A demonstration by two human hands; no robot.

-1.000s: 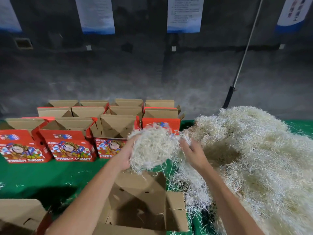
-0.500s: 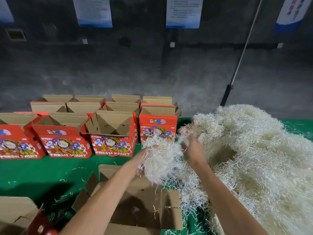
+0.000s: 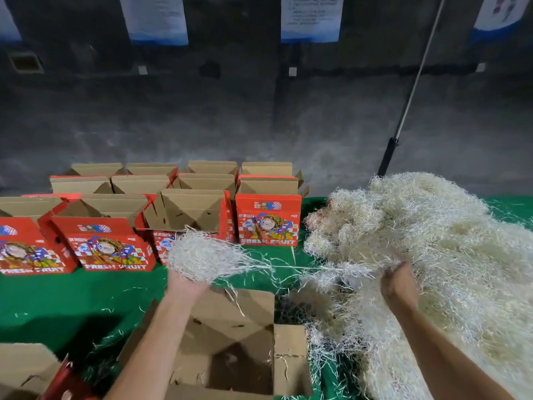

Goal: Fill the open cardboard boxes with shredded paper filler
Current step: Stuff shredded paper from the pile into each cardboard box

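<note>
An open cardboard box [image 3: 230, 336] stands right in front of me, its inside bare but for a few strands. My left hand [image 3: 184, 284] holds a clump of pale shredded paper [image 3: 202, 258] above the box's far edge. A few long strands still stretch from the clump to the big heap of shredded paper [image 3: 432, 255] on the right. My right hand [image 3: 399, 280] is in the heap's near edge, fingers curled in the shreds.
Several open red "Fresh Fruit" boxes [image 3: 109, 246] stand in rows at the back left on the green table cover [image 3: 72, 298]. Another box's flap [image 3: 23, 368] is at the bottom left. A pole [image 3: 412, 90] leans on the dark wall behind.
My hands have parted: the left one has carried the clump left, away from the heap, and the right one has gone right into the heap. The view has tilted down a little.
</note>
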